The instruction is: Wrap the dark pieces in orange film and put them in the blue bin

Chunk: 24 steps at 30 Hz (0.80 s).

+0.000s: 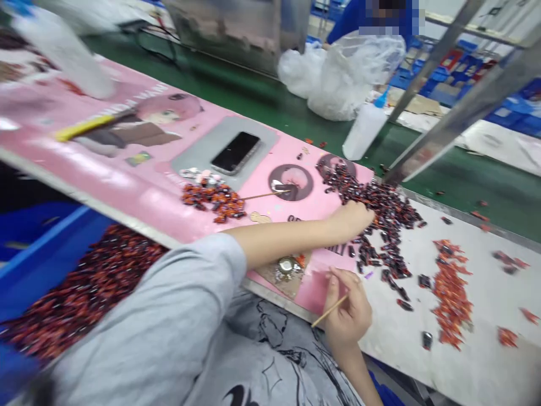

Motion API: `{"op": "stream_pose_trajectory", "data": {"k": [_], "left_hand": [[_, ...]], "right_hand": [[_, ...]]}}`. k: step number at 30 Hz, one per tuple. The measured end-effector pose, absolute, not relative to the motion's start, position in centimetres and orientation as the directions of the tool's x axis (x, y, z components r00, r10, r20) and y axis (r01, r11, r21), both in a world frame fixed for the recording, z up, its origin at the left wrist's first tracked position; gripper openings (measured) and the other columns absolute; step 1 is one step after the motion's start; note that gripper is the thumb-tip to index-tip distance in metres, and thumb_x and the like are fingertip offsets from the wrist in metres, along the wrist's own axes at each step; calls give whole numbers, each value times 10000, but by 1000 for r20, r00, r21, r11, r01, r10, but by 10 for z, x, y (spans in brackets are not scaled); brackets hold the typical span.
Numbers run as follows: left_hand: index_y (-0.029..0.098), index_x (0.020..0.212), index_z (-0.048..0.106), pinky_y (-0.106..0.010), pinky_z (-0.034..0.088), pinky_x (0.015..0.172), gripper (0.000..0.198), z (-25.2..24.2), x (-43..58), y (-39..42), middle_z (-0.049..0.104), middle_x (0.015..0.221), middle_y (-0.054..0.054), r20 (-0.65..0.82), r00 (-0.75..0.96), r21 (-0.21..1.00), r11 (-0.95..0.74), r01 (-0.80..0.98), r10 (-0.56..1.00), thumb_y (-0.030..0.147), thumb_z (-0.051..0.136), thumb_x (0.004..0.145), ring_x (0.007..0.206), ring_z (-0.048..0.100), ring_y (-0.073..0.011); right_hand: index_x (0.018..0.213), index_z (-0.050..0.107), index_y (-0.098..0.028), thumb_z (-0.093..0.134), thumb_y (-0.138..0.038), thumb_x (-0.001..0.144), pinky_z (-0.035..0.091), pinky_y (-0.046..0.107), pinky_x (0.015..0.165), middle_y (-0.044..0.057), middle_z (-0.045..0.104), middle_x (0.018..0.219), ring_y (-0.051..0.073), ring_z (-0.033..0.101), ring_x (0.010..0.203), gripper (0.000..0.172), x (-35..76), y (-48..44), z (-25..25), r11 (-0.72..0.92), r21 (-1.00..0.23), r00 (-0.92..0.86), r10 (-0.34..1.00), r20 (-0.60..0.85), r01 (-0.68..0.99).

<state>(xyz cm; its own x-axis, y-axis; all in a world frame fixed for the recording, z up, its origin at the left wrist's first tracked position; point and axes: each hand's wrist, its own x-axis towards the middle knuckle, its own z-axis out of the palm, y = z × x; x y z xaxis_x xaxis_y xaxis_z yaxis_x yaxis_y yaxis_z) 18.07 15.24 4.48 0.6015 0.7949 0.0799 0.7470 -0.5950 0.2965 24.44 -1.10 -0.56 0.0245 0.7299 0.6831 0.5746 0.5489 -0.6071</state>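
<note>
The left hand (350, 221) touches the pile of dark wrapped sweets (386, 237), its grip hard to tell; the right hand (346, 309) pinches a thin wooden stick (328, 311).

Left hand (350, 221) stretched forward, right hand (345, 309) curled closed.

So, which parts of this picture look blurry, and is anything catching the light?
In the head view, the white object at top left and the grey sleeve are smeared, while the sweets stay fairly sharp; glare streaks the pink mat along its near edge.
</note>
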Motion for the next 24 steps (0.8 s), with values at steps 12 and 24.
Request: {"op": "stream_pose_trajectory", "data": {"k": [12,24], "left_hand": [[162,911,758,-290,580,861,296,50,86,122,801,966,-91,175,515,345,-542,766,839,-36,543,859,1004,739,-215],[219,864,807,-283,628,738,188,14,-1,6,795,842,-28,-73,-133,981,47,-190,988,186,858,686,766,740,-164]], "right_hand": [[1116,671,-225,617,-687,881,554,377,679,39,686,815,219,660,726,521,231,9,-13,446,-895,337,842,420,0],[749,722,-170,718,-423,899,461,189,415,-12,666,573,84,567,436,294,204,1,9,137,-971,-49,990,130,193]]}}
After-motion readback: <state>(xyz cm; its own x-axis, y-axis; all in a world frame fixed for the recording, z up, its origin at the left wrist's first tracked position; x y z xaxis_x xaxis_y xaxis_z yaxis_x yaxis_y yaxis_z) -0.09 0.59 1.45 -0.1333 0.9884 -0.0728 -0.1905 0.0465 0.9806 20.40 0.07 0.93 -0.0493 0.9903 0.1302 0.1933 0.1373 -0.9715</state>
